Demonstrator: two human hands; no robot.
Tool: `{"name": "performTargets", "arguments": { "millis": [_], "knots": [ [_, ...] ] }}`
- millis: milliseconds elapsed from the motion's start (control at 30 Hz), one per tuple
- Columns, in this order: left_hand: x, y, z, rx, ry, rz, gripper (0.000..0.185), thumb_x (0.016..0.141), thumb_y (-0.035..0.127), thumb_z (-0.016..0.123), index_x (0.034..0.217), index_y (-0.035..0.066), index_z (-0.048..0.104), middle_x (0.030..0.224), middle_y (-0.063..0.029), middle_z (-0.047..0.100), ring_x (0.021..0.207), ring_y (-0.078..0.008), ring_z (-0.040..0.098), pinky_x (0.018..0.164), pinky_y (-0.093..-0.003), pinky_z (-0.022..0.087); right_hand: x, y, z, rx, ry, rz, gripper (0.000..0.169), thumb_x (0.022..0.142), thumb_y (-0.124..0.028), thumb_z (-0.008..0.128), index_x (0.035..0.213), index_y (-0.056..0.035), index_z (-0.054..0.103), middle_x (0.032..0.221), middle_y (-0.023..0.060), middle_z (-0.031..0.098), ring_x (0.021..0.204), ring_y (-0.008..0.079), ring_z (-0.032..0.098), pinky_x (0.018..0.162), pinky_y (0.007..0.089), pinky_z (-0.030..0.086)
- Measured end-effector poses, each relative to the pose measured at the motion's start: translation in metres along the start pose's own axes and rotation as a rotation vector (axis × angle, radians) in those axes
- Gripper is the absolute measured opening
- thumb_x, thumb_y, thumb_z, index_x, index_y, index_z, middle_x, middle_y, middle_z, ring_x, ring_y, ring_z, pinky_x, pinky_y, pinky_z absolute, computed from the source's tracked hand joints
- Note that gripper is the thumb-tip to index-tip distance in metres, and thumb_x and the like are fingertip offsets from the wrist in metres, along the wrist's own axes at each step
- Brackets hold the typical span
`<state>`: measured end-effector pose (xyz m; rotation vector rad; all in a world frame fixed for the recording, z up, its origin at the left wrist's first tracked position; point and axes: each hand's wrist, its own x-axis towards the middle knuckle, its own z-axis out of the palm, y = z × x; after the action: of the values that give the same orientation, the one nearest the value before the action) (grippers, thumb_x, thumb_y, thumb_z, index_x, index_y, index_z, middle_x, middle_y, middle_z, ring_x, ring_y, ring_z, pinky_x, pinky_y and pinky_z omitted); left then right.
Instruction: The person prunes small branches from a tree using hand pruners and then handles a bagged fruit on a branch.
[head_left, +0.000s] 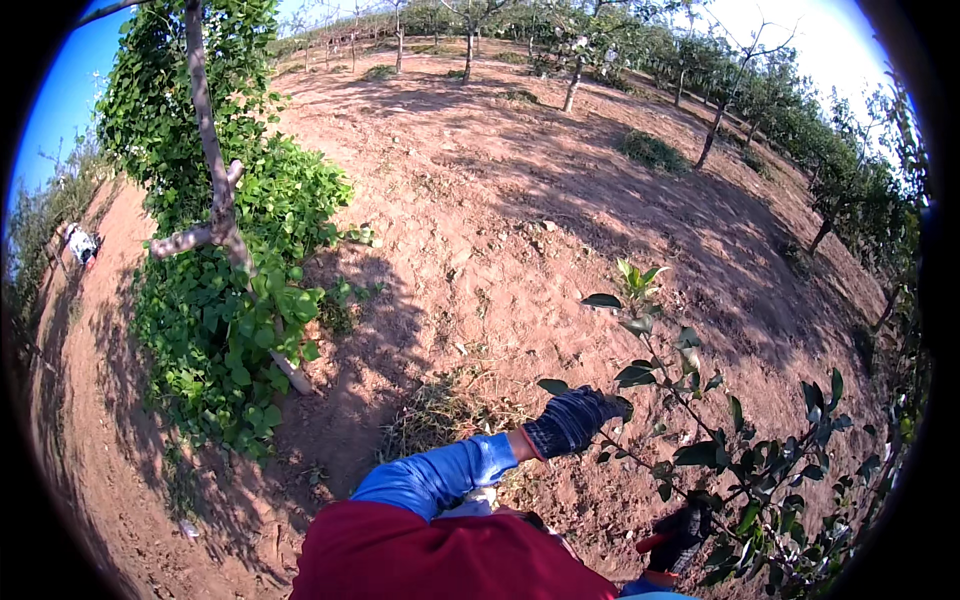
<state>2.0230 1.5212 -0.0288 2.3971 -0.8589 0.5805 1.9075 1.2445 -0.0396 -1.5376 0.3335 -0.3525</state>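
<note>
My left hand (574, 421), in a dark knitted work glove with a red cuff, reaches out to a leafy tree branch (679, 397). Its fingers close around a leafy twig end, though the fingertips are partly hidden by leaves. Lower right, my right hand (681, 536), gloved too, is shut on a tool with a red handle (652, 543). The tool's working end is hidden among the dark leaves beside the branch. Blue sleeves cover both arms.
At left a bare trunk (210, 172) leans before a dense green vine (217, 322). Dry cut weeds (427, 420) lie on the soil near my left arm. Orchard trees (574, 86) stand beyond. A distant person (81, 244) is at far left.
</note>
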Motion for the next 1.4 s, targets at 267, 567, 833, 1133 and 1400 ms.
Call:
{"name": "performTargets", "arguments": {
  "millis": [267, 567, 833, 1133, 1400],
  "knots": [
    [-0.032, -0.061, -0.032, 0.255, 0.09, -0.397, 0.03, 0.074, 0.017, 0.054, 0.103, 0.012, 0.058, 0.105, -0.0169, 0.053, 0.098, -0.0293, 0.05, 0.081, -0.0391, 0.041, -0.003, -0.008, 0.006, 0.021, 0.036, 0.091, 0.021, 0.082, -0.027, 0.049, 0.082, -0.0052, 0.049, 0.048, 0.001, 0.043, 0.036, 0.0129, 0.044, 0.035, 0.025, 0.037],
    [-0.059, -0.083, -0.076, 0.13, 0.056, -0.657, 0.03, 0.075, 0.007, 0.051, 0.104, 0.011, 0.058, 0.102, -0.0169, 0.055, 0.092, -0.0301, 0.054, 0.078, -0.0372, 0.044, -0.005, -0.004, 0.012, 0.026, 0.01, -0.047, 0.018, 0.08, -0.022, 0.049, 0.071, -0.0074, 0.045, 0.046, 0.0007, 0.041, 0.036, 0.0121, 0.042, 0.035, 0.0238, 0.034],
    [-0.005, -0.06, -0.046, -0.462, 0.131, -0.633, 0.035, 0.072, 0.023, 0.065, 0.1, 0.002, 0.058, 0.096, -0.0154, 0.058, 0.089, -0.0272, 0.056, 0.083, -0.0353, 0.042, -0.014, -0.012, 0.015, 0.033, 0.135, -0.021, 0.029, 0.081, -0.031, 0.051, 0.063, -0.008, 0.047, 0.043, 0.0028, 0.044, 0.036, 0.0137, 0.044, 0.035, 0.0263, 0.034],
    [0.023, -0.045, -0.026, -1.03, -0.154, -0.533, 0.053, 0.077, 0.02, 0.064, 0.123, 0.007, 0.041, 0.112, -0.0093, 0.049, 0.096, -0.0157, 0.049, 0.083, -0.0282, 0.042, -0.01, -0.038, 0.017, 0.554, -0.115, 0.115, 0.024, 0.085, -0.029, 0.05, 0.069, -0.0121, 0.041, 0.052, -0.0014, 0.038, 0.043, 0.0122, 0.039, 0.041, 0.0278, 0.036],
    [0.037, -0.036, -0.062, -1.868, 0.077, -0.442, 0.066, 0.082, 0.024, 0.056, 0.133, 0.008, 0.019, 0.123, -0.0176, 0.041, 0.112, -0.029, 0.044, 0.092, -0.0384, 0.038, 0.005, -0.063, 0.026, 0.852, -0.268, 0.109, 0.026, 0.087, -0.027, 0.047, 0.066, -0.0145, 0.039, 0.053, -0.0037, 0.033, 0.045, 0.0102, 0.036, 0.045, 0.0277, 0.034]
  ]
}}
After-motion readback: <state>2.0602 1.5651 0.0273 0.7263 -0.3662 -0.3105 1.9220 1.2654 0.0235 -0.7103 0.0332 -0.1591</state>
